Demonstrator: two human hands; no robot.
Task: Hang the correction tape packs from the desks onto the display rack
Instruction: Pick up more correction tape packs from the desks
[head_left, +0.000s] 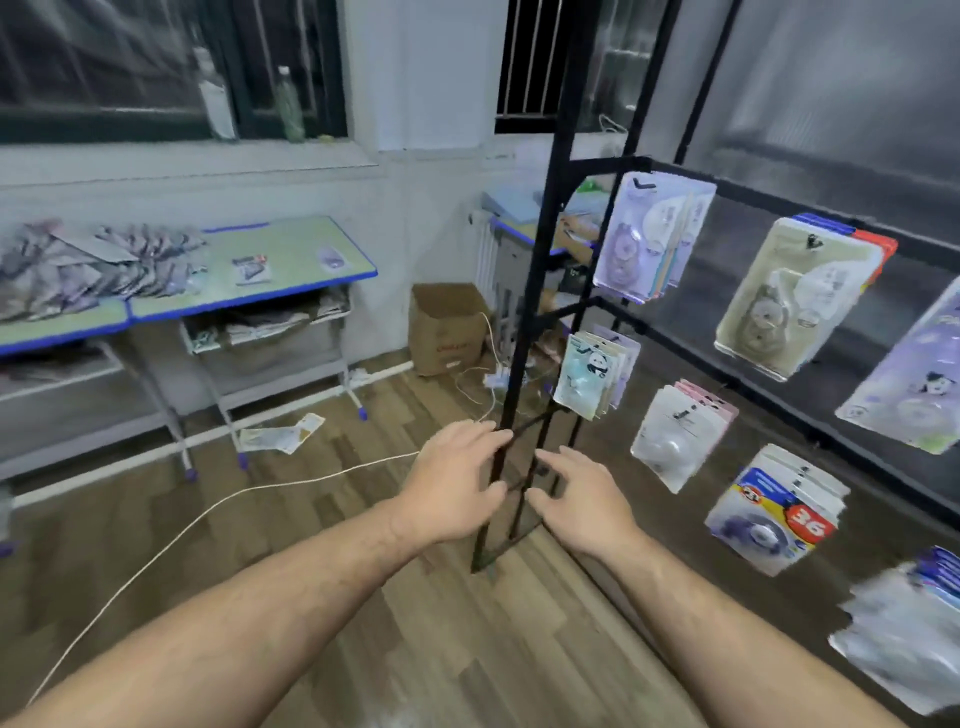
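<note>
Left hand (452, 483) grip apart, empty | right hand (587, 504) grip apart, empty | two desks (296, 244) | one display rack (543, 234)

Bare forearms across the lower frame
The left hand (457, 483) and right hand (587, 504) are bare, the forearms lightly haired.

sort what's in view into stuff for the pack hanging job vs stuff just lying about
For the job: display rack; loose correction tape packs piled on the desk; hung packs.

Lying about: cardboard box; white cable across the floor; bottle on the sill.
</note>
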